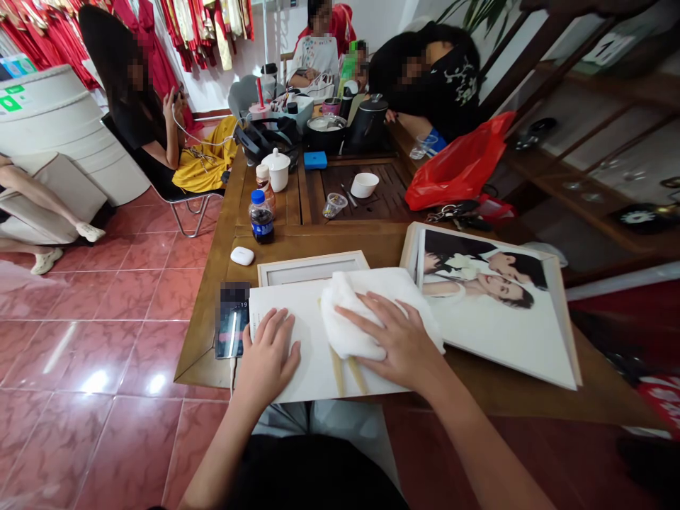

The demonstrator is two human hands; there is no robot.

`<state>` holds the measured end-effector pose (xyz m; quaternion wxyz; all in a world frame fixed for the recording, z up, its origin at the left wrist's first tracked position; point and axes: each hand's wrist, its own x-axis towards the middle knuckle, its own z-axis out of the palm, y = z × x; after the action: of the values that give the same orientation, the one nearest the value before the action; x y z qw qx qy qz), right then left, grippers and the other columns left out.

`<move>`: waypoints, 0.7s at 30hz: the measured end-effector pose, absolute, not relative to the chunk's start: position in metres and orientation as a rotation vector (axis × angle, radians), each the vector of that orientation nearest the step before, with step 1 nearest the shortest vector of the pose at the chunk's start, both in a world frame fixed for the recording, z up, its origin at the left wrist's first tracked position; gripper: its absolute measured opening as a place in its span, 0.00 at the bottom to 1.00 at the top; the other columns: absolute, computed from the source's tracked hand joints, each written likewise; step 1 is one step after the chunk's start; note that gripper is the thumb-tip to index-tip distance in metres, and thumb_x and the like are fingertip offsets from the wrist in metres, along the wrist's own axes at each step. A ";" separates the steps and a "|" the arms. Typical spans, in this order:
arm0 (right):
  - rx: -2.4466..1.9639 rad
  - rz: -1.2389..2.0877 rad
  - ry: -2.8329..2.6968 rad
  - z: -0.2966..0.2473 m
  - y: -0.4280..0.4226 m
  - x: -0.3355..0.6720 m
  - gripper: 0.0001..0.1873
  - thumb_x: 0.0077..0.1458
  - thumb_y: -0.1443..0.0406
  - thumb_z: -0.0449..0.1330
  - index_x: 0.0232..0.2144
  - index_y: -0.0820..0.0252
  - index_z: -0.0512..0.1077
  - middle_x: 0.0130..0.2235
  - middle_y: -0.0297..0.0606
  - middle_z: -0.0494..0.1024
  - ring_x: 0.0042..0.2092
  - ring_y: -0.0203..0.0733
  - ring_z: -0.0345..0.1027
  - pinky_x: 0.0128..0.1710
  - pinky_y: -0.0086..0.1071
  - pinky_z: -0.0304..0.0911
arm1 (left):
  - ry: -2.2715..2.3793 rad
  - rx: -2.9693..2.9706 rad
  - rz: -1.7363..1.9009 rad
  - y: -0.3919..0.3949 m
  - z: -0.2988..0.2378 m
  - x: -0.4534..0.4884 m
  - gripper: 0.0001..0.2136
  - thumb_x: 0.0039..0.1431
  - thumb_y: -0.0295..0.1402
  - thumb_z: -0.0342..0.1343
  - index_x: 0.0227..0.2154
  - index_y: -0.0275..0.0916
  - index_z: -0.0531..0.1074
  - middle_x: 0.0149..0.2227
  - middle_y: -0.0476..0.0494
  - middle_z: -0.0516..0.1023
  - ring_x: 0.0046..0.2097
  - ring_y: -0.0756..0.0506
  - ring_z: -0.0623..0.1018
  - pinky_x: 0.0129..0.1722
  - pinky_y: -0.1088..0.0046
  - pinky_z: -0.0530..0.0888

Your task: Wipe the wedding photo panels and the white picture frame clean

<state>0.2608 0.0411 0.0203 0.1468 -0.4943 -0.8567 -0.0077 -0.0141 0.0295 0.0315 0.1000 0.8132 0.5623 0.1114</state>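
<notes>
A white board [302,319] lies at the near edge of the wooden table. My left hand [270,354] rests flat on its left part, fingers stretched out. My right hand [393,336] grips a bunched white cloth [345,312] from above, its fingers spread over the folds, pressing it on the board. From under the cloth run pale yellowish strips [338,372] along the board's surface. Behind the board a light frame [313,268] is partly covered. On the right a large photo print [494,312] of a couple lies on a stack of panels.
A phone [232,322] with a cable and a white earbud case [242,256] lie left of the board. Farther back are a blue-capped bottle [261,218], a lidded white cup [277,170], a white bowl [365,185] and a red plastic bag [457,166]. Several people sit around.
</notes>
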 end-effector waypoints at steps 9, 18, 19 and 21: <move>-1.519 -0.136 -2.372 0.020 0.046 0.264 0.33 0.61 0.54 0.59 0.67 0.49 0.63 0.64 0.51 0.67 0.64 0.63 0.60 0.56 0.55 0.54 | 1.694 2.355 0.364 0.028 0.034 -0.014 0.20 0.70 0.35 0.49 0.63 0.44 0.64 0.67 0.38 0.68 0.70 0.38 0.65 0.63 0.45 0.66; -1.415 -0.140 -2.388 0.019 -0.018 0.277 0.37 0.61 0.54 0.57 0.70 0.48 0.56 0.64 0.51 0.67 0.63 0.64 0.61 0.57 0.57 0.52 | 1.704 2.357 0.401 0.028 0.033 -0.014 0.21 0.70 0.35 0.51 0.63 0.46 0.65 0.66 0.39 0.69 0.69 0.38 0.66 0.63 0.48 0.67; -1.411 -0.134 -2.390 0.018 -0.023 0.278 0.37 0.61 0.54 0.57 0.70 0.48 0.55 0.64 0.51 0.67 0.63 0.65 0.61 0.57 0.57 0.52 | 1.699 2.360 0.400 0.028 0.033 -0.014 0.21 0.70 0.35 0.51 0.63 0.46 0.65 0.66 0.38 0.69 0.69 0.38 0.66 0.63 0.47 0.67; -1.411 -0.125 -2.391 0.018 -0.028 0.279 0.38 0.61 0.53 0.56 0.71 0.46 0.54 0.64 0.51 0.67 0.63 0.64 0.61 0.57 0.57 0.53 | 1.689 2.362 0.390 0.029 0.033 -0.014 0.21 0.70 0.35 0.50 0.63 0.45 0.65 0.67 0.38 0.69 0.69 0.37 0.65 0.63 0.46 0.66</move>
<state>0.2794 -0.0278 0.0182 0.1802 -0.4992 -0.8464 -0.0442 -0.0143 0.0287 0.0332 0.1057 0.8016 0.5734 0.1323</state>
